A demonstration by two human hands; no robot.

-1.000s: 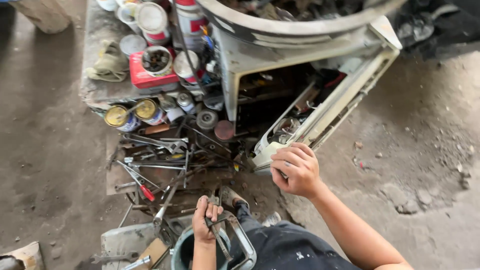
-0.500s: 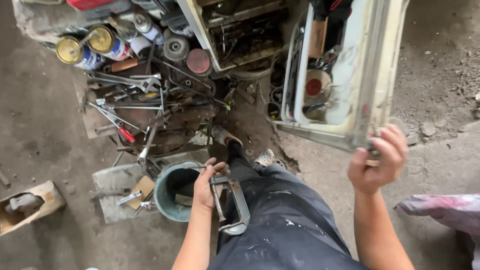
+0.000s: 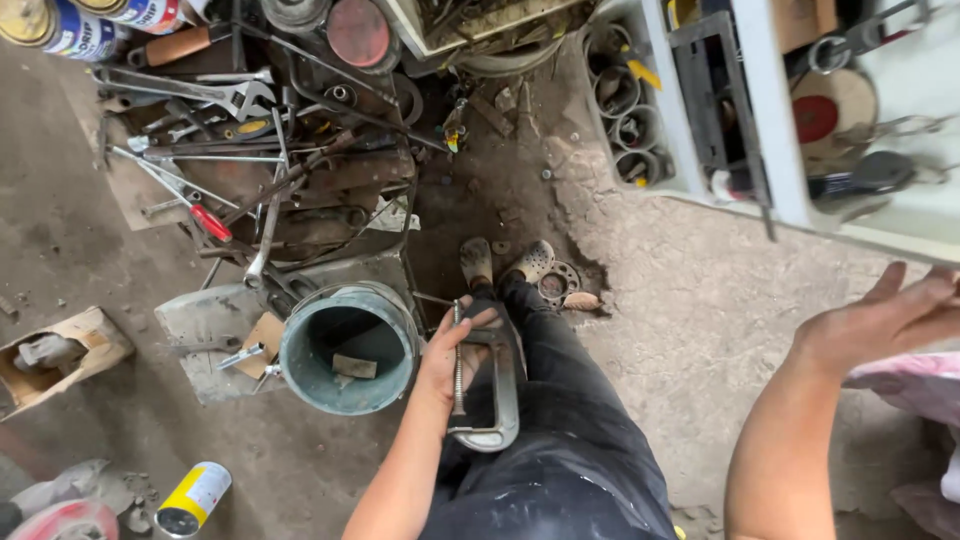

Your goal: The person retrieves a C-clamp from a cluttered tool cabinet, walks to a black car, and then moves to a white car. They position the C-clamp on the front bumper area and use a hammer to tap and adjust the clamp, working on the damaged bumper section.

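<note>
My left hand [image 3: 448, 352] grips a grey metal C-clamp [image 3: 492, 392] by its threaded screw, held against my dark-trousered leg [image 3: 560, 440]. Just left of it stands a round blue-green metal bucket [image 3: 346, 346] with a small block inside. My right hand [image 3: 880, 320] hovers open at the right, fingers spread, holding nothing, just below the edge of a white cabinet door [image 3: 780, 120] whose shelves hold rings, discs and tools. My feet in sandals [image 3: 505, 265] rest on the dirt floor.
A heap of wrenches, rods and a red-handled screwdriver [image 3: 212, 222] lies at the upper left, with spray cans [image 3: 60, 25] beyond. A cardboard box [image 3: 55, 355] sits at the left and a yellow can [image 3: 193, 497] at the bottom left. Pink cloth [image 3: 915, 385] lies at the right.
My view has tilted down and shifted right. My right hand has let go of the white cabinet door and dropped away, open. My left hand keeps hold of the clamp.
</note>
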